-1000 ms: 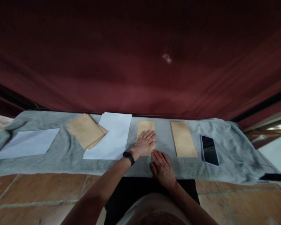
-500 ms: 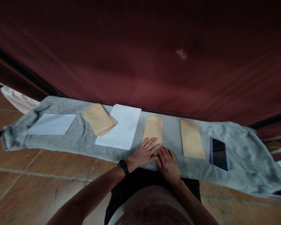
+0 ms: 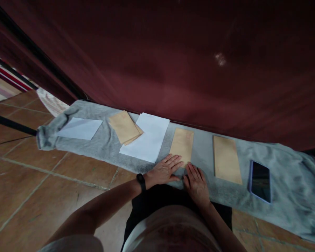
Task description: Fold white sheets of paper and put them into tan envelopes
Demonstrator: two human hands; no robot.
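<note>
A tan paper envelope point(image 3: 182, 141) lies flat on the grey cloth in front of me. My left hand point(image 3: 166, 170), with a black band on its wrist, rests flat with fingers stretched out over the envelope's lower left part. My right hand point(image 3: 196, 183) lies beside it, its fingertips touching the envelope's lower right corner. Both hands cover the near end of the envelope. To the right lies a neat stack of tan envelopes point(image 3: 227, 159). Left of my hands is a stack of white paper point(image 3: 149, 140), with several more tan envelopes point(image 3: 124, 126) overlapping its left side.
One white sheet point(image 3: 81, 128) lies at the left end of the grey cloth point(image 3: 99, 140). A phone in a purple case point(image 3: 260, 181) rests at the right. A dark red panel point(image 3: 160, 70) rises behind the cloth. Floor tiles point(image 3: 55, 196) show below.
My view has turned left, so things appear further right. My hands have drawn slightly apart, the left still flat on the envelope, the right still at its near corner.
</note>
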